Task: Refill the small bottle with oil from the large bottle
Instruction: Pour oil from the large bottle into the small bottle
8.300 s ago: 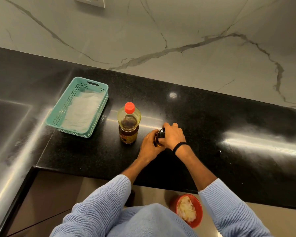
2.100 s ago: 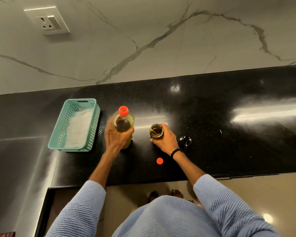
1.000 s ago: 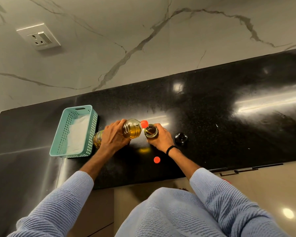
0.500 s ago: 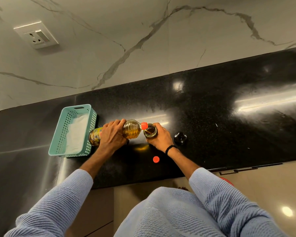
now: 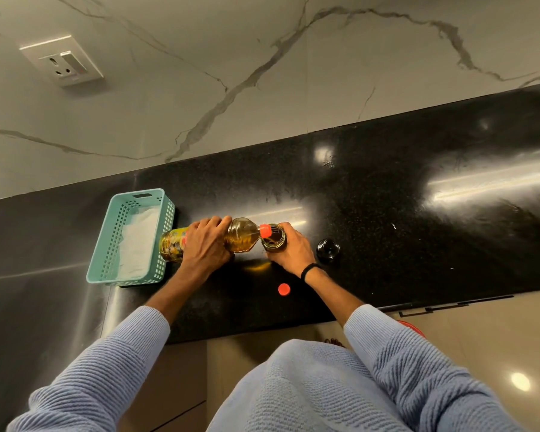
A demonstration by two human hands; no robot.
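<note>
My left hand [image 5: 204, 244] grips the large oil bottle [image 5: 240, 235] around its middle and holds it tipped on its side, its red neck over the mouth of the small bottle [image 5: 273, 240]. The small glass bottle stands upright and uncapped on the black counter [image 5: 387, 213], with my right hand [image 5: 292, 249] curled round it from the right. A little dark oil shows inside it. A red cap [image 5: 283, 289] lies on the counter in front of my right wrist. A dark lid [image 5: 328, 249] rests just right of my right hand.
A teal plastic basket [image 5: 113, 244] with white paper inside sits left of the large bottle, almost touching its base. A wall socket [image 5: 63, 62] is on the marble backsplash. The counter's front edge runs close to my body.
Since two seconds ago my left hand has tipped the large bottle from upright to nearly horizontal over the small bottle. In the last half second the pose has barely changed.
</note>
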